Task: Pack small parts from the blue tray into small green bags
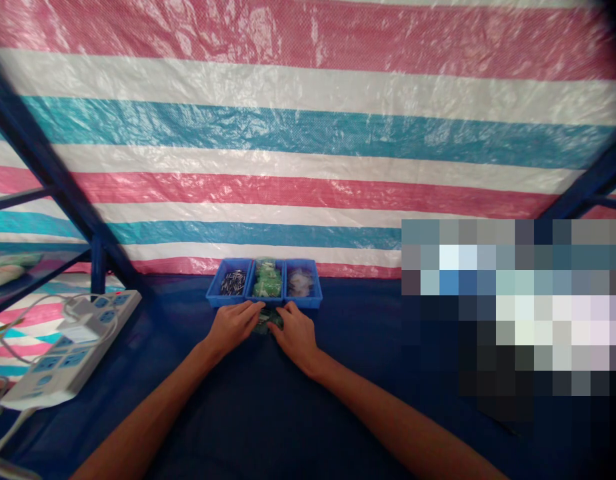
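The left hand (232,327) and right hand (295,335) are close together at the centre of the work surface, forearms running in from the lower corners of the view. Between them is a small green packet (267,323) in clear plastic, partly covered by the fingers (283,316) of both hands. The fingers are in a narrow position, curled in from either side and holding the packet between them. Whether it is lifted off the surface cannot be determined from this view.

The packet is just in front of the middle tray (266,301), one of three blue plastic trays standing side by side. The left tray (219,291) holds dark pins with pale tips. The middle tray holds more green packets (267,280). The right tray (313,291) holds clear bags (301,283) with pale contents.

All of this stands on a dark blue cloth (198,420). A white power strip (63,350) with cables lies well to the left of the hands. Behind the trays hangs a striped plastic tarp (288,133) in pink, white and teal, crossed at the left by a blue metal frame (53,167). A pixelated patch (513,307) hides the right of the view.
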Tool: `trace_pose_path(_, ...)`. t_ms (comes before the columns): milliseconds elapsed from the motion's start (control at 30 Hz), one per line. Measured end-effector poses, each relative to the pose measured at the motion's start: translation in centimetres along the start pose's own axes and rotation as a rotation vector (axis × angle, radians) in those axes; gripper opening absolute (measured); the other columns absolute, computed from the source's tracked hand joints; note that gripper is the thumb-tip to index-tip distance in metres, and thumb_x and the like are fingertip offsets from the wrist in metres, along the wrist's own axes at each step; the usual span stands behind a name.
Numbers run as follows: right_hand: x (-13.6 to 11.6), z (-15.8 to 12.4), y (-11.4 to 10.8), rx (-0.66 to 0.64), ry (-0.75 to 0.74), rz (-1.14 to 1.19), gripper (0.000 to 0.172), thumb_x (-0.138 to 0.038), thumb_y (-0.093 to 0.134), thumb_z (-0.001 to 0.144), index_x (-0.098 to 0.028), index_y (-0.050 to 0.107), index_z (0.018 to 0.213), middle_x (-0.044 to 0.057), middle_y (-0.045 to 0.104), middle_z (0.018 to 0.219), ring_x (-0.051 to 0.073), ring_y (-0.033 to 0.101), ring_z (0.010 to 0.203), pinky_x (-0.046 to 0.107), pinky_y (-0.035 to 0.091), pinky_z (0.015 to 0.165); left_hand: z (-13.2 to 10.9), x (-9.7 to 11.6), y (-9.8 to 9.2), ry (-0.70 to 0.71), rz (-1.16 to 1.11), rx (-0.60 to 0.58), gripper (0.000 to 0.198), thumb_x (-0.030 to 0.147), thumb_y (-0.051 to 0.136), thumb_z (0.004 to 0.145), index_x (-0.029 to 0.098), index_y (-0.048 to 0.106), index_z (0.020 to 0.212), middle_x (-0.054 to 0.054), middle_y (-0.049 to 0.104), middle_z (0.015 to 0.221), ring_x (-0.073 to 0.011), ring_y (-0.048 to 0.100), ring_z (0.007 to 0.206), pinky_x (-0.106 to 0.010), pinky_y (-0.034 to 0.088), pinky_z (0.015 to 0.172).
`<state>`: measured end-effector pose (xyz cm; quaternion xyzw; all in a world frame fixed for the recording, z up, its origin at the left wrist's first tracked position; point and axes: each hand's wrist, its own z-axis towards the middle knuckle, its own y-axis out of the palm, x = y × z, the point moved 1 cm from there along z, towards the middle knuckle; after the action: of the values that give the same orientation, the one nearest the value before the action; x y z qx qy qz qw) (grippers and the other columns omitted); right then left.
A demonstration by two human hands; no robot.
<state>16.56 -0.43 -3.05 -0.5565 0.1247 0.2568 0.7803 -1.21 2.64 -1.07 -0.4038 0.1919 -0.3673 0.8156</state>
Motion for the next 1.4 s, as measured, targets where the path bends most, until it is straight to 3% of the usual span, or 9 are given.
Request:
trace_pose_path(200, -0.31, -0.13, -0.13, -0.061, -0.033, -0.136, 0.021, -0.037, 0.058, 0.084, -0.021, 0.062, 0.098, 0.005, 0.059, 0.097, 0.018, 0.06, 0.081, 0.027, 0.045, 0.067, 0.2, 0.38, 0.24, -0.021, 0.029, -0.088, 0.023, 0.021, 0.046, 0.089, 0.017, 0.063, 0.104, -0.005, 0.069, 0.082, -0.0138, 0.065, 0.068, -0.021, 0.048, 0.06)
trace_pose_path(367, -0.31, -0.03, -0.06, -0.083, -0.06, -0.176, 0.018, -0.033, 0.056, 0.086, -0.02, 0.061, 0.097, 0.007, 0.06, 0.097, 0.019, 0.061, 0.085, 0.027, 0.045, 0.069, 0.3, 0.59, 0.24, 0.015, -0.032, -0.178, 0.023, 0.022, 0.045, 0.089, 0.02, 0.064, 0.1, -0.006, 0.067, 0.082, -0.013, 0.065, 0.071, -0.019, 0.047, 0.062)
trace_pose_path(800, 0.27, 0.29, -0.06, -0.059, -0.079, -0.088, 0.012, -0.027, 0.055, 0.088, -0.023, 0.062, 0.097, 0.003, 0.063, 0.092, 0.017, 0.061, 0.084, 0.025, 0.043, 0.07, 0.31, 0.12, 0.52, -0.103, 0.078, -0.223, 0.018, 0.019, 0.048, 0.086, 0.021, 0.066, 0.091, -0.003, 0.066, 0.078, -0.0147, 0.062, 0.068, -0.021, 0.042, 0.059)
trace_pose_path(1200, 0.66, 0.34, 0.27, -0.042, -0.121, -0.008, 0.013, -0.022, 0.053, 0.089, -0.023, 0.065, 0.093, 0.002, 0.064, 0.09, 0.015, 0.06, 0.084, 0.023, 0.042, 0.071, 0.32, 0.32, 0.51, -0.158, 0.053, -0.223, 0.019, 0.019, 0.048, 0.086, 0.021, 0.066, 0.091, -0.003, 0.067, 0.082, -0.0146, 0.062, 0.069, -0.021, 0.043, 0.06)
trace_pose_path(1400, 0.61, 0.34, -0.11, 0.04, -0.144, 0.121, 0.016, -0.022, 0.049, 0.091, -0.023, 0.065, 0.089, 0.002, 0.064, 0.088, 0.014, 0.06, 0.082, 0.022, 0.042, 0.074, 0.4, 0.49, 0.47, -0.237, -0.029, -0.102, 0.021, 0.023, 0.046, 0.088, 0.021, 0.065, 0.097, -0.004, 0.068, 0.092, -0.0159, 0.065, 0.078, -0.023, 0.047, 0.067)
